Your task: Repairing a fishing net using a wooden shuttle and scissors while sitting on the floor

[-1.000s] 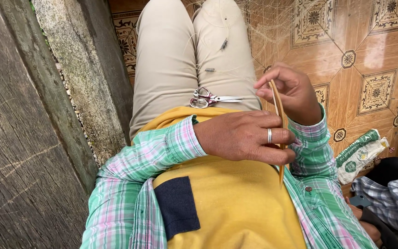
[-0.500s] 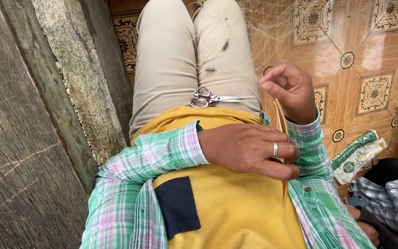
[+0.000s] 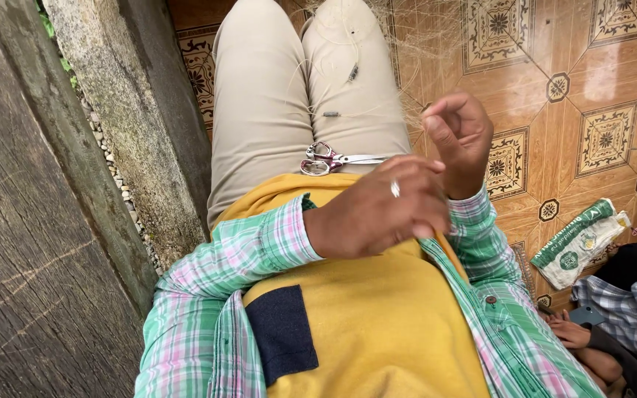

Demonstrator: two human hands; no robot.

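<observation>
Raised since a second ago: right hand [image 3: 457, 140], now up and just right of the scissors [image 3: 331, 158] on the lap, fingers pinched narrow, thumb to forefinger, on something too fine to make out. Left hand [image 3: 377, 210] drawn in just below the scissors, fingers curled over the yellow shirt [image 3: 377, 332]; contents impossible to tell. Thin stick from before no longer showing. Loose net [image 3: 399, 74] lying beyond the scissors, over the knee. Probably a pull of thread under way.

Green-white packet [image 3: 580, 242] on tiled floor [image 3: 599, 66]
</observation>
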